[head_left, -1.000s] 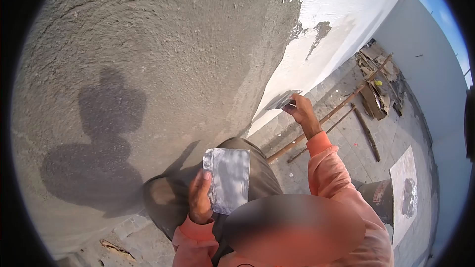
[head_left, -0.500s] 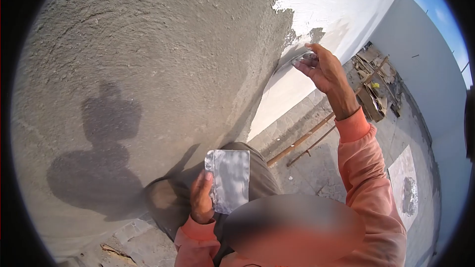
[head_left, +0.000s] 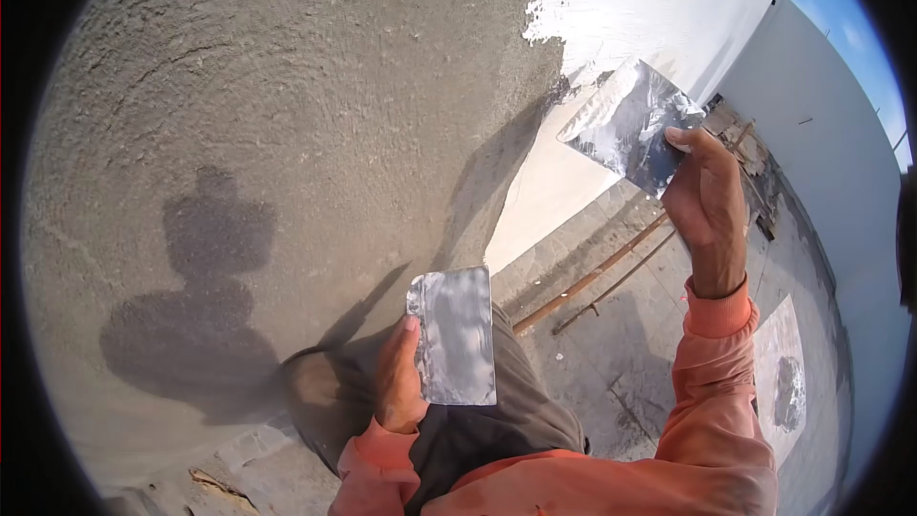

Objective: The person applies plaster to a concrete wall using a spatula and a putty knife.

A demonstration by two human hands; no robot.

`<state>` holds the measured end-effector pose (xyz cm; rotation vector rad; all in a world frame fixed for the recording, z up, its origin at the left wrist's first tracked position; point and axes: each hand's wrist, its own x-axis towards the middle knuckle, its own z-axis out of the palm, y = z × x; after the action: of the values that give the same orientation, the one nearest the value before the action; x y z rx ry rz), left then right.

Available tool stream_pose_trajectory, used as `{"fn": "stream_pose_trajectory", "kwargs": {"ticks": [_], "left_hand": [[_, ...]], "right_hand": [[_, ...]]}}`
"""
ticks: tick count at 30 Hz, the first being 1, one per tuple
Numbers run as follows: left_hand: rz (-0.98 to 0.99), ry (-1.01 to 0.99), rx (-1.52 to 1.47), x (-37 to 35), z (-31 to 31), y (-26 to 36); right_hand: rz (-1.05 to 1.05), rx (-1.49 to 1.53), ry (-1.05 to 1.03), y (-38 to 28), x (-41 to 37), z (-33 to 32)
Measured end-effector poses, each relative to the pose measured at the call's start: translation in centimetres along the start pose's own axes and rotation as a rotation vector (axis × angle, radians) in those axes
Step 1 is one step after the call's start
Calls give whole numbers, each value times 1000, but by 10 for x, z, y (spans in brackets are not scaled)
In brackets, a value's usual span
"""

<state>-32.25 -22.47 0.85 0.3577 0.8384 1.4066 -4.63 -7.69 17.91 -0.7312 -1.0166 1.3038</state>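
Note:
My left hand (head_left: 399, 377) grips a rectangular metal plate (head_left: 457, 336) by its left edge, above my lap, with the thumb on its face. A second flat metal blade (head_left: 635, 124), smeared with white paste, is in my right hand (head_left: 709, 193), the thumb pressed on its face near the right corner. This blade is held in front of the wall, its face turned up towards me. The wall is rough grey plaster (head_left: 334, 115) on the left and has a white coat (head_left: 659, 0) at the upper right, with a ragged border between them.
Wooden poles (head_left: 592, 272) lie on the concrete floor right of the wall. Scrap material (head_left: 755, 158) is heaped farther back. A pale board (head_left: 781, 382) with a grey patch lies at the right. Another wall (head_left: 812, 124) stands behind.
My right hand has drawn back from the wall, down and to the right, and the blade has turned so its face shows. The plate in my left hand has shifted slightly right and up.

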Motion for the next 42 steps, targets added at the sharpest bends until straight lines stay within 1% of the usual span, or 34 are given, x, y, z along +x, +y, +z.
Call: {"fn": "stream_pose_trajectory", "kwargs": {"ticks": [1, 2, 3, 5, 6, 7, 8, 10, 11, 13, 15, 16, 18, 21, 27, 30, 33, 35, 37, 39, 40, 42], "left_hand": [[-14, -29, -19, 7, 7, -2], [-25, -56, -39, 13, 14, -4], [-37, -82, -58, 18, 21, -5], [-57, -121, -153, 26, 36, -8], [-85, -136, -208, 31, 40, -13], [-112, -152, -264, 36, 44, -17], [-131, -139, -300, 40, 48, -20], [-113, -185, -364, 41, 55, -26], [-106, -211, -396, 41, 58, -28], [-212, -124, -321, 36, 64, -27], [-199, -151, -145, 47, 49, -41], [-221, -265, -194, 53, 39, -46], [-266, -493, -292, 60, 27, -46], [-210, -324, -242, 47, 40, -44], [-32, -132, -103, 43, 35, -48], [53, -151, 66, 40, 33, -43], [38, -147, 19, 38, 36, -43], [69, -124, 75, 39, 35, -44], [108, -111, 128, 41, 32, -44], [112, -81, 105, 39, 30, -35], [113, -68, 94, 36, 29, -28], [168, -74, 128, 29, 36, -12]], "right_hand": [[12, -19, -44, 5, -12, -4], [1, -12, -101, 7, -28, 11], [-34, -5, 4, 16, -41, 19], [-156, -97, -17, 30, -67, 25], [-216, -231, -80, 37, -77, 19], [-292, -329, -160, 42, -85, 15], [-393, -417, -305, 47, -90, 15], [-570, -522, -664, 55, -89, 18], [-607, -563, -810, 61, -89, 18], [-685, -799, -1001, 70, -91, 14], [-709, -1001, -1103, 74, -95, 6], [-717, -1104, -1153, 76, -98, 2], [-719, -1135, -1144, 81, -103, -6], [-716, -1184, -1131, 87, -106, -15], [-694, -1240, -1125, 102, -108, -29], [-689, -1289, -1085, 106, -107, -37], [-679, -1342, -1055, 106, -99, -46], [-694, -1369, -1045, 110, -96, -55], [-636, -1346, -972, 113, -92, -64], [-579, -1347, -882, 124, -86, -79], [-597, -1426, -808, 135, -83, -91], [-342, -1301, -539, 156, -89, -103]]}}
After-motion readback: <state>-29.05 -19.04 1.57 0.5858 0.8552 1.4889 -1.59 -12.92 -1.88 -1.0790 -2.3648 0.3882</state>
